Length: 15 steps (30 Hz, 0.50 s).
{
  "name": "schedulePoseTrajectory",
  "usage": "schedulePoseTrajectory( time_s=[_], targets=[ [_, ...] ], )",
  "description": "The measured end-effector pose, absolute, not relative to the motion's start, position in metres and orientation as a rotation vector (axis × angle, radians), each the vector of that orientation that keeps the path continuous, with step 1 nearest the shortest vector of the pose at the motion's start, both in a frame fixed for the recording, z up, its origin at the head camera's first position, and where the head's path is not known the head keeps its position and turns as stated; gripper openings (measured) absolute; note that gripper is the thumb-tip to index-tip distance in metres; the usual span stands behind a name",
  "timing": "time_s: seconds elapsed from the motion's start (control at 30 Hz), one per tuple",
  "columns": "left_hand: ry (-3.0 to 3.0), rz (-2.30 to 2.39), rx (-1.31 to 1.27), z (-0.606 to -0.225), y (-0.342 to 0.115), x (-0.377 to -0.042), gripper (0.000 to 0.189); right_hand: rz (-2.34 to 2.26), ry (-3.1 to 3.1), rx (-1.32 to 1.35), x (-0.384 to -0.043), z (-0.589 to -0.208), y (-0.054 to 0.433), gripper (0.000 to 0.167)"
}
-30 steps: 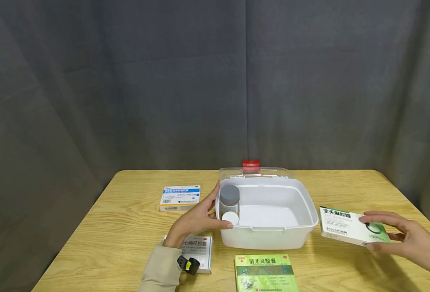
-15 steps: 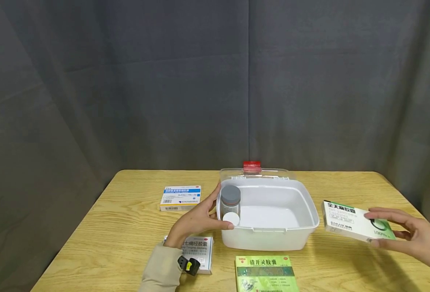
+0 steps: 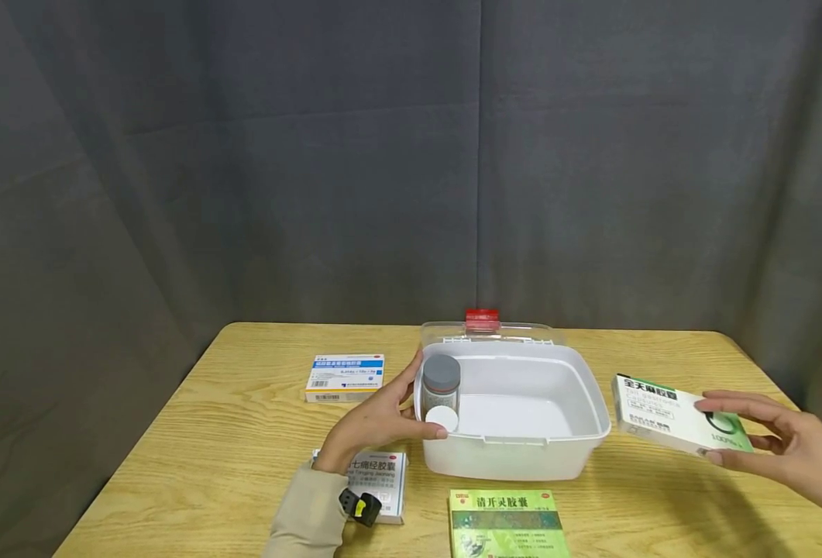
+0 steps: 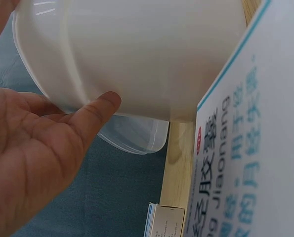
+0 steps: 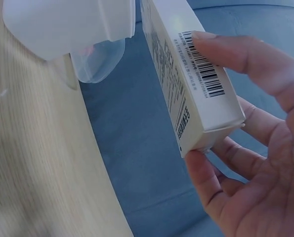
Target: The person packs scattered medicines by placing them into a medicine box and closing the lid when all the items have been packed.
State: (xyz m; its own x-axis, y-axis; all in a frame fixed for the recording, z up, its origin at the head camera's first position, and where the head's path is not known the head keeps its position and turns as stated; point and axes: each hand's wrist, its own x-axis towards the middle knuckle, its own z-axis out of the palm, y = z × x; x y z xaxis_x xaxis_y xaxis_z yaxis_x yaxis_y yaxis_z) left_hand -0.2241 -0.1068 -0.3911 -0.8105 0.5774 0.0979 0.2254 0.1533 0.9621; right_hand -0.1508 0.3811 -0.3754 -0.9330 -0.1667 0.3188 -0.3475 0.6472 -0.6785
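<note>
Pinched green-and-white carton (image 3: 668, 419) in right grip (image 3: 794, 453), just right of white tub (image 3: 508, 462) | pointed long axis from grip toward tub | held tub's left end with left grip (image 3: 376, 418), farther off

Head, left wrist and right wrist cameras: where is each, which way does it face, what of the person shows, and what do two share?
Head: on the head, facing forward and down at the table; left hand, right hand and a sleeve show.
Left wrist: on that wrist, facing the white tub; the left hand shows.
Right wrist: on that wrist, facing the barcoded carton; the right hand shows, holding it.
Shared: both wrist views show the white tub and its clear lid.
</note>
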Motion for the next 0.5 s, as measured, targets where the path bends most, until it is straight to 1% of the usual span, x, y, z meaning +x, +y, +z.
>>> schedulePoseTrajectory(
  time_s=[0.5],
  targets=[
    [2.135, 1.711, 0.788, -0.392, -0.106, -0.227, 0.114, 1.137, -2.594, 0.465, -0.148, -0.36, 0.368, 0.052]
  ],
)
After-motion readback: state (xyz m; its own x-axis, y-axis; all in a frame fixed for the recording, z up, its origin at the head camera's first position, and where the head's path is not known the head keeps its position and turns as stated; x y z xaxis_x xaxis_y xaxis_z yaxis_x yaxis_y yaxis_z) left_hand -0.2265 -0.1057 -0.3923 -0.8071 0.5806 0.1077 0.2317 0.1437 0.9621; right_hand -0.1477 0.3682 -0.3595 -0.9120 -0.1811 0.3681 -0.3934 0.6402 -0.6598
